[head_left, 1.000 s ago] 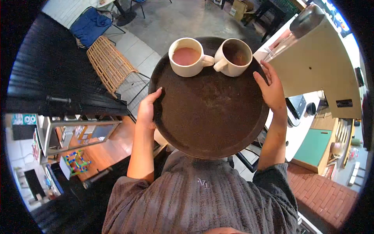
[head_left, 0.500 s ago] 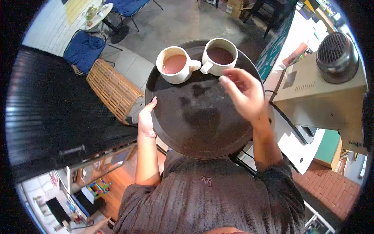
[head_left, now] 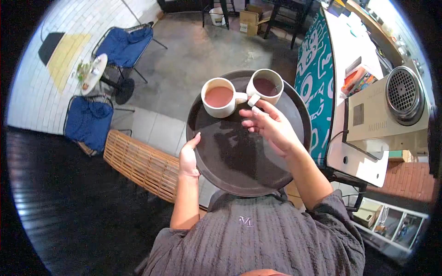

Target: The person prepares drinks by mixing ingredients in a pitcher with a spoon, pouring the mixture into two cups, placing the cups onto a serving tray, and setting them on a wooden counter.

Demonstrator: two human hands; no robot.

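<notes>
A round dark tray (head_left: 235, 161) is held level in front of my body. My left hand (head_left: 188, 158) grips its left rim, thumb on top and the other fingers hidden below. Two white mugs stand side by side at the tray's far end. The left mug (head_left: 220, 111) has a pinkish-brown drink in it; the right mug (head_left: 275, 98) holds a darker brown drink. Their handles point towards each other and nearly touch. My right hand (head_left: 271, 126) reaches over the tray, its thumb and index finger closed at the right mug's handle, the other fingers loosely bent.
A white counter (head_left: 357, 158) with a teal patterned front runs along the right, bearing a beige machine (head_left: 386, 115). On the left are a rattan bench (head_left: 138, 161), blue-cushioned chairs (head_left: 88, 120) and a small round table (head_left: 97, 76). Cardboard boxes (head_left: 249, 22) sit far ahead.
My right hand has moved from beside the right mug to its handle. The view has swung to the right, bringing more of the patterned counter front into sight. Both mugs remain on the tray.
</notes>
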